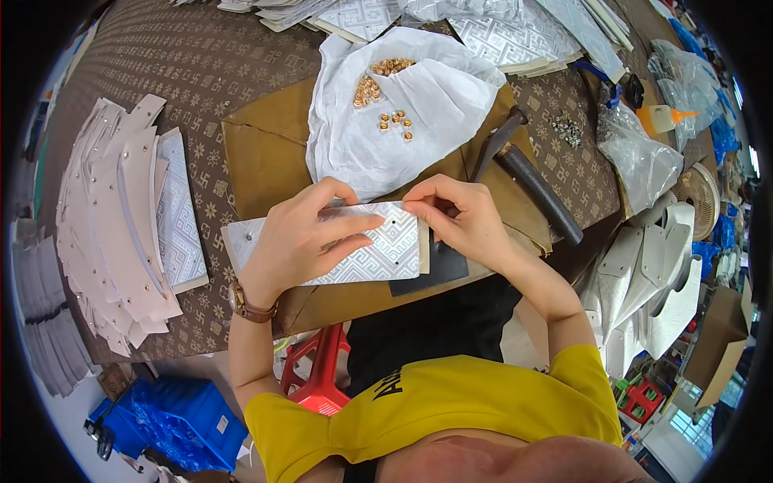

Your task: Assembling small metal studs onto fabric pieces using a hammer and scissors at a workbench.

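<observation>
A pale panel with a silver geometric pattern (354,268) lies across the padded brown work surface in front of me, with small dark dots or holes near its right end. My left hand (302,233) grips it, thumb and index finger over its face and the other fingers bent past the far edge. At its far right corner, my right hand (460,216) pinches the edge between thumb and index finger; whether something small is also there is hidden. Beneath the right end is a dark flat plate (431,274). Small gold-coloured metal fittings (366,90) lie on white paper (439,121) just beyond.
A hammer (535,189) lies to the right, near small silver fittings (566,130) and an orange-capped bottle (662,119). Overlapping pale panels with studs (121,233) are fanned out at left. More patterned panels (515,36) lie at the back. A red stool (316,378) stands below.
</observation>
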Demonstrator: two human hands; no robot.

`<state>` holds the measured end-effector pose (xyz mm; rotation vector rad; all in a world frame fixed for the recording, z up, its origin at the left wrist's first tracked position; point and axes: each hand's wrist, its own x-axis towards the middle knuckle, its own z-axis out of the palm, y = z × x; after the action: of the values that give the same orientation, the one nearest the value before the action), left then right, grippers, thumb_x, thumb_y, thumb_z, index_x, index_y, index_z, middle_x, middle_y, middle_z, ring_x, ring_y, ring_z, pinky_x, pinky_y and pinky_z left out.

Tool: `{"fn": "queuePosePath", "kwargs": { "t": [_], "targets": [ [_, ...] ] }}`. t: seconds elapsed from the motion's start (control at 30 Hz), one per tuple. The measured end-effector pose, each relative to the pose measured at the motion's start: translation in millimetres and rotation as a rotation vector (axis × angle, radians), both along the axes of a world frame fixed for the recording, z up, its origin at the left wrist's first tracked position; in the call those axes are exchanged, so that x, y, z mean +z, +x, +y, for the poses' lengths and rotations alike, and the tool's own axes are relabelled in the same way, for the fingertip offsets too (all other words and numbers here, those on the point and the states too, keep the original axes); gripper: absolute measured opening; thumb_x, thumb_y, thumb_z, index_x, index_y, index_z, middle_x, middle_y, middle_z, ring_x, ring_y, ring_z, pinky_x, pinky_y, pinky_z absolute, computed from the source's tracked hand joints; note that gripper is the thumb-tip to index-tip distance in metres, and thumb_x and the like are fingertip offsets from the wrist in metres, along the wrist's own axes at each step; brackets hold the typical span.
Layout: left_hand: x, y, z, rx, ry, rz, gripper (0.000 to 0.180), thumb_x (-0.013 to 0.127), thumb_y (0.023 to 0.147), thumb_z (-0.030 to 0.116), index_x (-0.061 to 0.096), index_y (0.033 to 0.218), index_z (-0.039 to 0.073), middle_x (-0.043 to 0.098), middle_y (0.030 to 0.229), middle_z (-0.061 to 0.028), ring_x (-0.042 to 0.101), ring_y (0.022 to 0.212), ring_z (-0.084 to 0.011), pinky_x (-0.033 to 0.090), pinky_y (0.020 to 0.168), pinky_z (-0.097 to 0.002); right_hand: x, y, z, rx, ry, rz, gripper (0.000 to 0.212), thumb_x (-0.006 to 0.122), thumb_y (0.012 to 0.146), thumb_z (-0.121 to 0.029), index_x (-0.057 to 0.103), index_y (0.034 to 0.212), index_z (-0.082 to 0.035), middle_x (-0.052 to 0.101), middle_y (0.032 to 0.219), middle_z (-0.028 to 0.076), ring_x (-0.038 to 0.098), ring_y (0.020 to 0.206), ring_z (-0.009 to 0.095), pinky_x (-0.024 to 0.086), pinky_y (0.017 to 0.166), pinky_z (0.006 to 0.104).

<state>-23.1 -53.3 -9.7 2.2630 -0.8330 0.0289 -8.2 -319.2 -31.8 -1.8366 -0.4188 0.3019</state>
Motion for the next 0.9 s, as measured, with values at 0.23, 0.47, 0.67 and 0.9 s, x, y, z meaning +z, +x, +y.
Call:
{"fn": "queuePosePath", "kwargs": {
  "t": [0.23, 0.47, 0.67, 0.9],
  "targets": [
    [-1, -1, 1, 0.01, 0.004, 0.022, 0.028, 0.085, 0.083, 0.023, 0.081, 0.11, 0.023, 0.064, 0.103, -0.0018, 0.069, 0.082, -0.0182, 0.056, 0.069, -0.0298, -1, 0, 2, -0.013, -0.014, 0.001, 0.009, 0.074, 0.098, -0.007, 0.073, 0.103, 0.0, 0.071, 0.08, 0.002, 0.061, 0.059, 0.005, 0.047, 0.052, 0.0218],
    [2, -3, 1, 0.007, 0.051, 0.009, 0.032, 0.085, 0.08, 0.026, 0.08, 0.112, 0.022, 0.065, 0.111, -0.0025, 0.067, 0.09, -0.0222, 0.056, 0.074, -0.0337, -5, 2, 5, 0.003, -0.075, -0.145, 0.009, 0.075, 0.097, -0.006, 0.073, 0.103, 0.0, 0.069, 0.077, 0.004, 0.06, 0.063, 0.006, 0.048, 0.057, 0.0242],
    [10, -2, -2, -0.054, 0.096, -0.09, 0.041, 0.086, 0.076, 0.028, 0.077, 0.116, 0.021, 0.066, 0.125, -0.0018, 0.063, 0.093, -0.026, 0.055, 0.081, -0.0369, 0, 3, 6, 0.007, -0.088, -0.125, 0.01, 0.076, 0.096, -0.007, 0.072, 0.102, 0.0, 0.07, 0.077, 0.005, 0.06, 0.064, 0.009, 0.05, 0.06, 0.0267],
    [7, -1, -7, -0.134, 0.141, -0.074, 0.045, 0.087, 0.074, 0.03, 0.076, 0.117, 0.02, 0.064, 0.137, -0.0016, 0.058, 0.093, -0.0279, 0.054, 0.083, -0.0381, -5, 1, -1, -0.017, -0.1, -0.259, 0.011, 0.075, 0.096, -0.008, 0.072, 0.103, -0.001, 0.072, 0.086, 0.009, 0.068, 0.068, 0.016, 0.054, 0.063, 0.0311]
  ]
}}
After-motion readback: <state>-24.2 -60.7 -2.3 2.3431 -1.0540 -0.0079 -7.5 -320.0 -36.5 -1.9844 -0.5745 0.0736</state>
